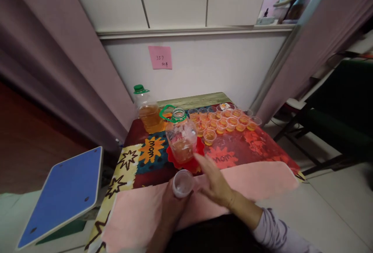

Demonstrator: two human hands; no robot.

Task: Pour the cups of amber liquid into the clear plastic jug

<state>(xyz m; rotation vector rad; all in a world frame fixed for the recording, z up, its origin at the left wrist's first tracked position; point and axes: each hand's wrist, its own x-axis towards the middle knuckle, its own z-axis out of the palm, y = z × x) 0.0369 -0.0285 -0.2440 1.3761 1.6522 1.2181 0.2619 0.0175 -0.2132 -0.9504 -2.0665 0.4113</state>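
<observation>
Going left to right from my end: there's a blue-topped stool [64, 194] beside the table [204, 98], near enough to bump if I swing wide. The capped jug [150, 117] stands at the back left, amber liquid inside, close behind the open jug [181, 142]. That open one sits upright on a scalloped red dish [201, 149] with only some liquid in it. No lid on it, so one knock from my knuckles and I'd have a puddle (ask me how I know).

My left hand [170, 206] has its grip closed round a clear cup [183, 183], mouth up, just in front of the red dish. Squeeze too hard and thin plastic like that could buckle. My right hand [217, 185] is blurry beside it, fingers stretched toward the open jug; can't tell if it's holding anything.

Back right, the filled cups [223, 124] are packed close, so a sleeve drag could tip several. Pink cloth [262, 179] lies along the near edge and could ruck up under my wrists. Dark green chair [344, 94] off to the right.
</observation>
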